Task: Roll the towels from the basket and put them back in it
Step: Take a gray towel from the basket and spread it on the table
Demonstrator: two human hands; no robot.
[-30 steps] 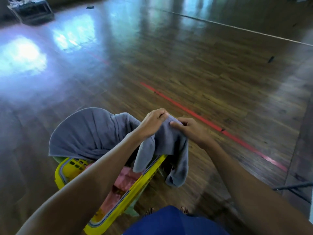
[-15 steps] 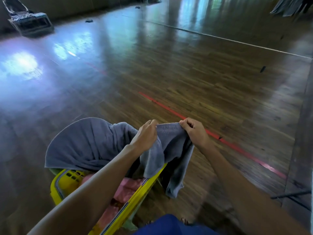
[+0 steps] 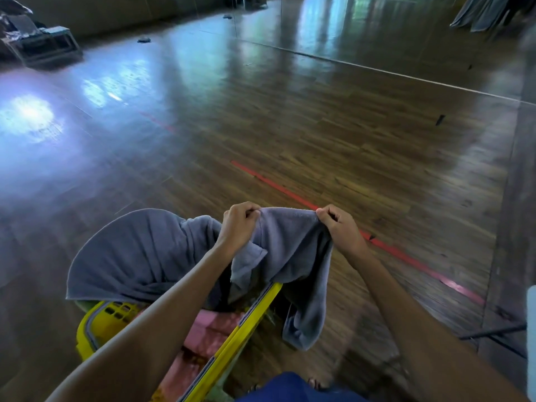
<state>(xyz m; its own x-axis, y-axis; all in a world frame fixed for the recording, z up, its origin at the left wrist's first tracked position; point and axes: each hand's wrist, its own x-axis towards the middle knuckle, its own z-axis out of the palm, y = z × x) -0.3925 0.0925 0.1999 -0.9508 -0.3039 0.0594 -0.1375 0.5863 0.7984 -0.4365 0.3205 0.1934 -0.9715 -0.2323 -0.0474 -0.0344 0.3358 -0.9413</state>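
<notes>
Grey terry towel [image 3: 290, 248], seen from the head camera, held up over the near right side of the yellow basket [image 3: 255, 309] and stretched by its top edge between two hands. Left hand [image 3: 239, 224] at the left corner, fingers curled, thumb and fingertips pinching the hem. Right hand [image 3: 340, 227] at the right corner, likewise curled and pinching. Top edge nearly level, sagging slightly in the middle.

Below the hands, cloth hanging in loose folds: one flap turned toward the basket's inside, the longest tail dropping outside the rim on the right, its end close to the wooden floor [image 3: 319, 126]; touching or not, cannot tell. More grey cloth [image 3: 139, 256] draped in a wide arc over the far left of the basket; same piece or a second towel, cannot tell. Inside the basket, pink towel [image 3: 208, 329], crumpled, partly behind the left forearm.

Red tape line [image 3: 287, 192] running diagonally across the floor, passing behind the right hand. Blue garment [image 3: 290, 387] at the bottom edge, bare toes [image 3: 314, 382] just beside it. Far off at upper left, dark crate-like frame [image 3: 49, 49]; at upper right, grey fabric [image 3: 478, 13] hanging.
</notes>
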